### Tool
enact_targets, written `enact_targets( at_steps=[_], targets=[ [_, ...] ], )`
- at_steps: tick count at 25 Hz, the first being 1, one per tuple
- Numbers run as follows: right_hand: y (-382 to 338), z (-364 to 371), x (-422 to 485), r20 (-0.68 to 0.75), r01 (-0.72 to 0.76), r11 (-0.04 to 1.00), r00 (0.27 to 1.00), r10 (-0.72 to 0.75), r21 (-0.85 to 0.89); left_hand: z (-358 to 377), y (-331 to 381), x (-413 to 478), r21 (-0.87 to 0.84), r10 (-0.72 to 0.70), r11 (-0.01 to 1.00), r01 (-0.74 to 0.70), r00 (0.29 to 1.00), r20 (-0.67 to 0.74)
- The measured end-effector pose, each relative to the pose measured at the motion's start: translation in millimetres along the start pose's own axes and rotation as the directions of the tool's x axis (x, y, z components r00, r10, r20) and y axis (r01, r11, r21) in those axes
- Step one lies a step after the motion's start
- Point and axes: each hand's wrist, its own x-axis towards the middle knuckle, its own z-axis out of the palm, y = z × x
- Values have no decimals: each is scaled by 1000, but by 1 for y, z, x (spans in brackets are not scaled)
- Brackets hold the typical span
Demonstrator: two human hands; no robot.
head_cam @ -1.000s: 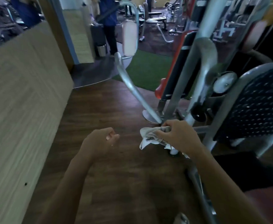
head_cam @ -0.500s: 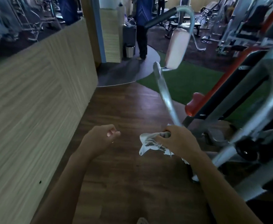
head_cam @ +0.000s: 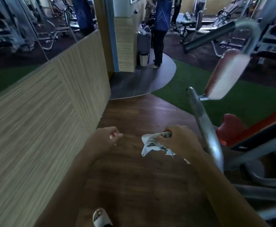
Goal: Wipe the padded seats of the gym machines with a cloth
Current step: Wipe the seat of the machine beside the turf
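Standing on dark wood floor (head_cam: pixel 134 185); a sandal toe (head_cam: pixel 99 217) shows at the bottom edge. Both forearms reach forward. Right hand (head_cam: pixel 178 141) grips a crumpled white cloth (head_cam: pixel 152 143), bunched in curled fingers and held in the air just left of a machine's steel bar (head_cam: pixel 204 126). Left hand (head_cam: pixel 104 140) is apart from it, fingers loosely curled, holding nothing. Red padded seat (head_cam: pixel 228 128) lies right of the bar; a pale pad (head_cam: pixel 227 74) sits higher, beyond. Far back, a small metal bin (head_cam: pixel 144 58) stands beside a person in a blue top (head_cam: pixel 161 18); its contents cannot be made out.
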Motion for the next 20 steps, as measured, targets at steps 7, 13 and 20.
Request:
enact_targets(
  at_steps=[7, 13, 20],
  targets=[
    [-79, 37, 136, -17, -112, 994, 994, 112, -11, -71, -82, 154, -29, 87, 996, -85, 993, 81],
    [-123, 51, 219, -34, -184, 983, 982, 185, 6, -102, -113, 252, -25, 174, 985, -172, 979, 111],
    [-119, 58, 302, -44, -227, 974, 973, 228, 19, -101, -119, 346, -16, 232, 972, -232, 961, 153]
  ],
)
